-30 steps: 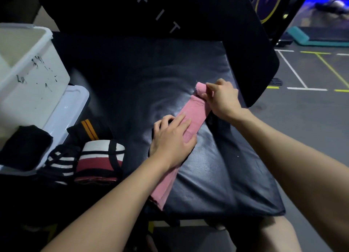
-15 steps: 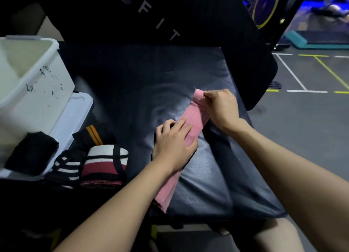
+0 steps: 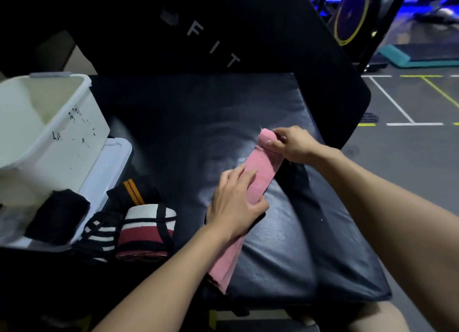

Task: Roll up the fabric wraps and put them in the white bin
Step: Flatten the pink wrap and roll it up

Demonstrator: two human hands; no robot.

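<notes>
A long pink fabric wrap (image 3: 260, 169) lies diagonally across the dark padded seat (image 3: 285, 257), its near end hanging over the front edge. My right hand (image 3: 291, 145) pinches the wrap's far end, which is curled into a small roll. My left hand (image 3: 234, 202) lies flat on the wrap's middle and presses it onto the seat. The white bin (image 3: 82, 123) stands at the left on a clear plastic lid; what I see of its inside holds nothing.
Several other wraps lie left of the seat: a rolled white, maroon and black one (image 3: 146, 232), a black one with orange stripes (image 3: 134, 195), a black-and-white striped one (image 3: 100, 232) and a black one (image 3: 57, 217) on the lid. A black backrest rises behind.
The right hand's fingers have turned the pink end over into a slightly fuller roll. The left hand stays pressed on the wrap. The camera has tilted down a little.
</notes>
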